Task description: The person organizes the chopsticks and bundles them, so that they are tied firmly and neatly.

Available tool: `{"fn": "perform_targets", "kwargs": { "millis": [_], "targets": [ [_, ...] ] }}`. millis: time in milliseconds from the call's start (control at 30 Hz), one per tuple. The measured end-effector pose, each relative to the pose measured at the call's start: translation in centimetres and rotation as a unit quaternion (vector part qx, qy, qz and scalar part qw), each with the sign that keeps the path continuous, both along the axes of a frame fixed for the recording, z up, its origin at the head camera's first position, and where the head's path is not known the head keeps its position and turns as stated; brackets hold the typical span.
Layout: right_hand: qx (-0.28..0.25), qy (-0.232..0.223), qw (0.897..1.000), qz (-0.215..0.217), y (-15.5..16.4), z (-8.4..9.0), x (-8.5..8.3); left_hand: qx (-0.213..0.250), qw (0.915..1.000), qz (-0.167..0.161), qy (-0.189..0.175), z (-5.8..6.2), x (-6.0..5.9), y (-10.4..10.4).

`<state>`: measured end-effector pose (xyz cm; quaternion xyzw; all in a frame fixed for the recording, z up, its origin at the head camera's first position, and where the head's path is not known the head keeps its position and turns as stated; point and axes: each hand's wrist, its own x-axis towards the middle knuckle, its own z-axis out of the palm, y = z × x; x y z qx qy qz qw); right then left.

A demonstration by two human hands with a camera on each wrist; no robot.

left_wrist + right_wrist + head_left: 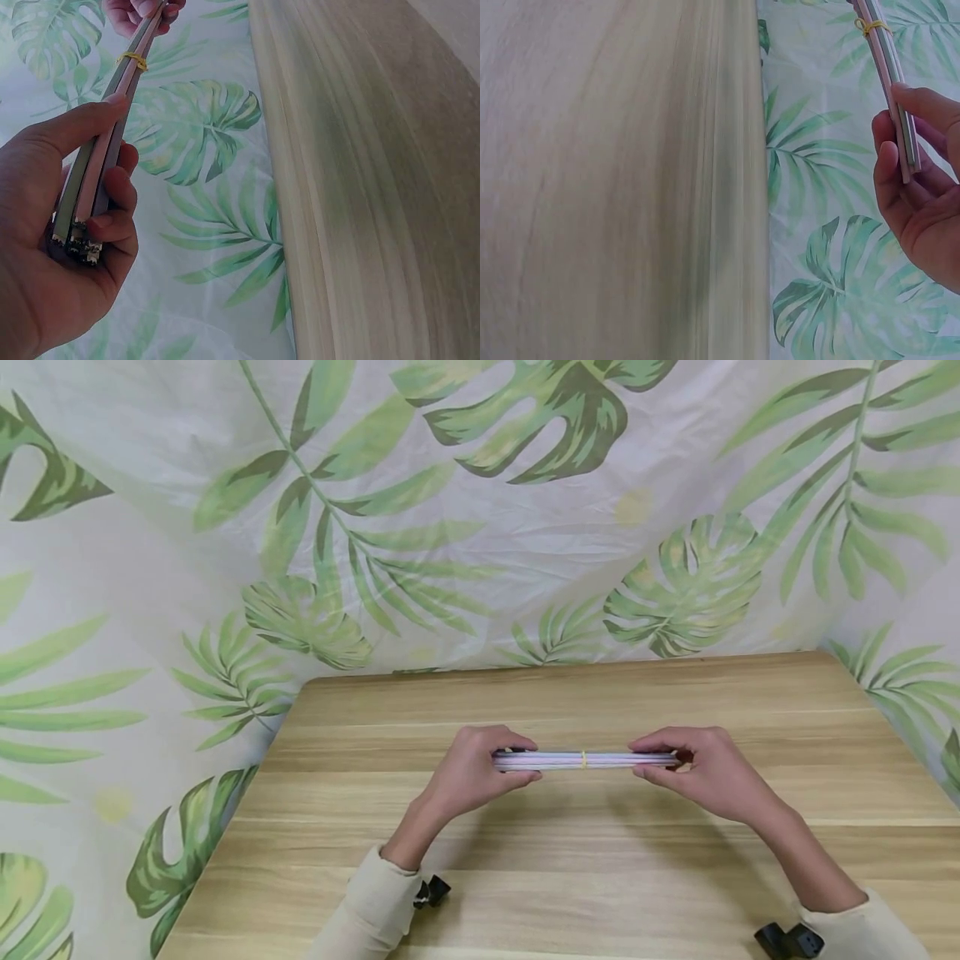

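Observation:
A bundle of long, slim pastel sticks [551, 761], pink, green and lilac, is tied round the middle by a thin yellow rubber band [584, 760]. It is held level above the table. My left hand [476, 768] grips one end between thumb and fingers, and my right hand [708, 770] pinches the other. Dark, silvery tips show at the near end of the sticks [97, 169] in the left wrist view. Seen from the right wrist, the thumb lies along the sticks [887, 71] with fingers curled beneath.
Below the hands spreads a wood-grain table [570, 877], its back edge against a pale cloth [540, 552] printed with green leaves. Small black devices [789, 941] sit at both wrists, beside the cream sleeves [375, 893].

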<state>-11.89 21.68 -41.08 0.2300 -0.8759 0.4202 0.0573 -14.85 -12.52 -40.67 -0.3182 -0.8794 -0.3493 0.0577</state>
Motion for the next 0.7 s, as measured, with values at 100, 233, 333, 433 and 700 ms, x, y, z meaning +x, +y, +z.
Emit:
{"fn": "perform_targets", "kwargs": {
  "millis": [100, 233, 333, 433, 700],
  "targets": [
    [0.001, 0.003, 1.000, 0.007, 0.1, 0.0, -0.1, 0.001, 0.9999, -0.003, -0.015, -0.1, -0.1, -0.3],
    [0.007, 0.011, 1.000, 0.014, 0.2, -0.2, -0.3, -0.002, 0.9996, -0.006, -0.029, -0.2, -0.2, -0.7],
    [0.015, 0.013, 1.000, 0.018, 0.3, -0.5, -0.6, -0.004, 0.9995, -0.011, -0.028, -0.3, -0.3, -0.9],
    [0.022, 0.009, 0.999, 0.022, 0.3, -0.8, -0.9, -0.009, 0.9996, -0.012, -0.026, -0.4, -0.4, -1.2],
    [0.033, -0.006, 0.999, 0.033, 0.1, -1.7, -1.9, -0.049, 0.9983, -0.016, -0.026, -1.1, -0.7, -1.7]
  ]
}}
